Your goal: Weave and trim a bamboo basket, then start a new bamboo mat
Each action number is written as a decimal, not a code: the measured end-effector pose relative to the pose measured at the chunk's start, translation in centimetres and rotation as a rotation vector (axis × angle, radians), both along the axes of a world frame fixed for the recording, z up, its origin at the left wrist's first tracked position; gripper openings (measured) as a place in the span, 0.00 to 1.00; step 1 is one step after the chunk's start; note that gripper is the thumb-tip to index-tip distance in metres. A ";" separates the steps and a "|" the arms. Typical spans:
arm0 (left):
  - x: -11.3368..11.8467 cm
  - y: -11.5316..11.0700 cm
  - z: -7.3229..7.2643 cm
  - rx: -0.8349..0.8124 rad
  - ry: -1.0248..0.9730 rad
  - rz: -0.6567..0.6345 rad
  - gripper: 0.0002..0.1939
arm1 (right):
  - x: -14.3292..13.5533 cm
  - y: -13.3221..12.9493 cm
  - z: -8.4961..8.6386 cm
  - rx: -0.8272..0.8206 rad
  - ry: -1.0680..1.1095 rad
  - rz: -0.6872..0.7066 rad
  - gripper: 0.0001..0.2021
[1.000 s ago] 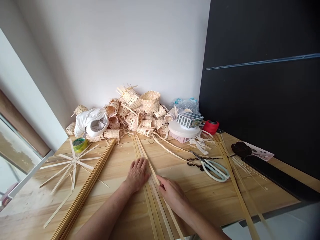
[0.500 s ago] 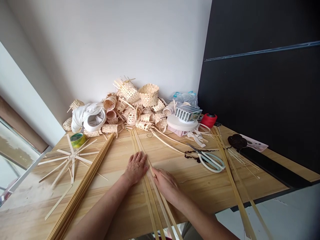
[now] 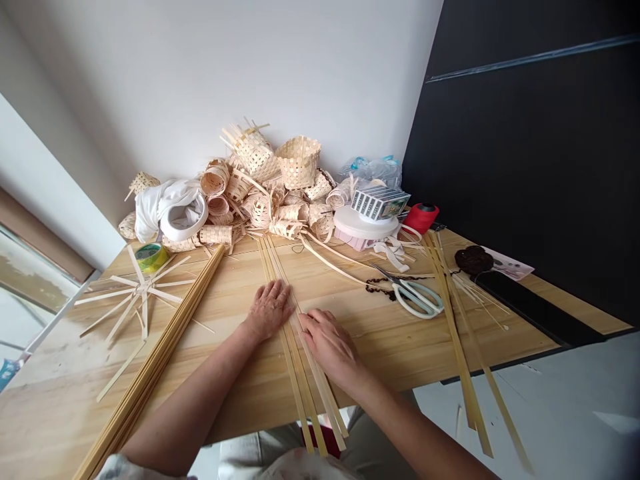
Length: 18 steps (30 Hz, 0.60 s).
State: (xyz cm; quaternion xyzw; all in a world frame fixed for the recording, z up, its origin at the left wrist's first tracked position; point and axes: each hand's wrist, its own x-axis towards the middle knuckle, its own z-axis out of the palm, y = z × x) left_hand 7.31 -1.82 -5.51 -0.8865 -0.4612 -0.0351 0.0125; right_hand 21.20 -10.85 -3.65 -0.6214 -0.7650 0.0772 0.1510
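Note:
Several long, flat bamboo strips lie side by side on the wooden table, their near ends hanging past its front edge. My left hand lies palm down across them, fingers stretched out. On their right side rests my right hand, palm down, thumb and index finger touching the rightmost strips, other fingers loosely bent and apart. A thick bundle of bamboo strips lies left of my left arm. Beyond my right hand are scissors with pale handles, next to a dark braided cord.
Woven baskets are heaped against the wall, with a white cloth beside them. A star of crossed strips and a tape roll lie left. Rightward are a round white stand, red thread, dark yarn and more strips.
The view has tilted downward, showing more of the table's front edge and my lap. My right hand's fingers have loosened and spread over the strips. My left hand stays flat.

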 end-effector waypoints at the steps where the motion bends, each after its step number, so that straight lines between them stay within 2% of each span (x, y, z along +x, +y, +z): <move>1: 0.0 0.0 0.0 0.002 0.003 0.000 0.26 | 0.1 -0.2 0.0 0.038 0.015 0.028 0.11; 5: 0.0 0.1 -0.4 0.026 0.003 -0.014 0.26 | 0.3 -0.7 -0.8 0.091 0.027 0.109 0.15; 9: -0.2 0.2 -0.8 0.076 -0.004 -0.028 0.26 | 0.3 -0.7 -2.1 0.117 -0.010 0.127 0.13; 13: -0.3 0.1 -1.2 0.135 -0.019 -0.052 0.26 | 0.3 -0.6 -3.2 0.217 -0.035 0.146 0.15; 18: -0.3 0.0 -1.1 0.144 -0.007 -0.066 0.24 | 0.2 -0.8 -3.3 0.241 -0.068 0.173 0.15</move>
